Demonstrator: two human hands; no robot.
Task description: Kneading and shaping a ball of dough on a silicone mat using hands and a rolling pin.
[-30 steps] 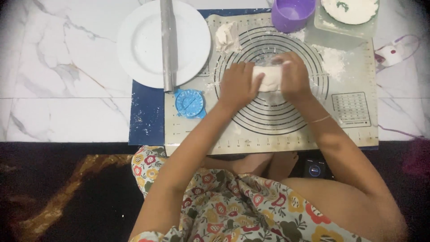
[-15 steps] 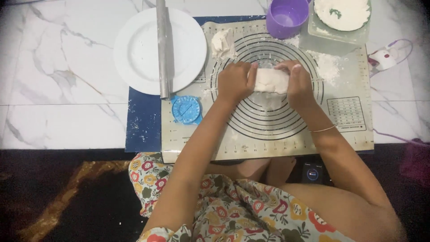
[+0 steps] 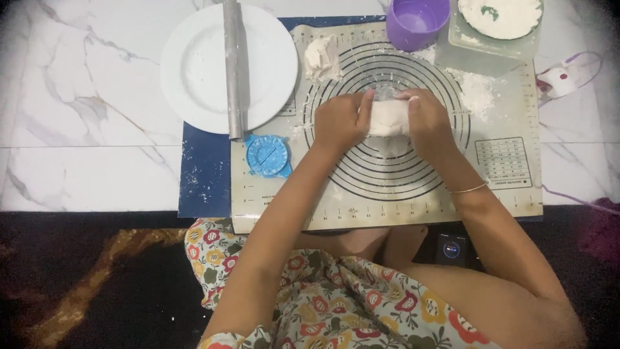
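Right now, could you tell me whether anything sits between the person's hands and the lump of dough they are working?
Nothing visible does: the left hand and right hand grip the dough directly from either side, above the ringed mat.

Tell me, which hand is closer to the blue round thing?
Left. The left hand grips the dough just right of the blue dumpling press; the right hand is farther right, beyond the dough.
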